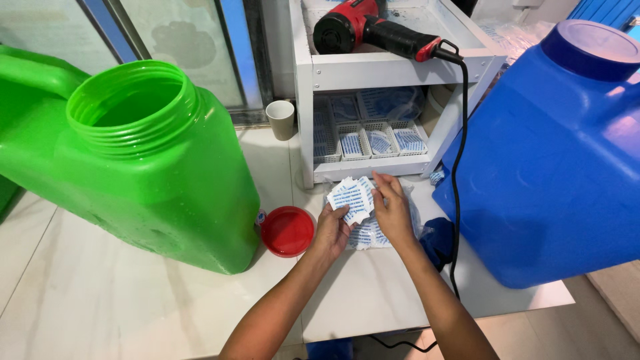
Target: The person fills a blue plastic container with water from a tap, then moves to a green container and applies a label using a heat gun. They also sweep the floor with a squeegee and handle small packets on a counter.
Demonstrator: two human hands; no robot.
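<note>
While both hands work over the pale table [133,293], the thin white-and-blue labels [351,195] look easy to lose: I judge that several sheets could cling together and lift as one, or that a loose one could slide off toward the stack of labels [368,235] lying under the hands. The black cord [457,200] hangs just beside my right forearm, so a careless elbow could tug the red heat gun [373,28] on the white shelf unit [393,70]. My left hand [331,230] has its fingers closed on the lower edge of the small fanned bunch, thumb pressed on top. My right hand [392,212] pinches the bunch's right edge with fingertips together, the other fingers loosely spread. The bunch sits between the open green jug [133,160] and the capped blue jug [553,160], with a red lid [288,231] left of my left hand.
</note>
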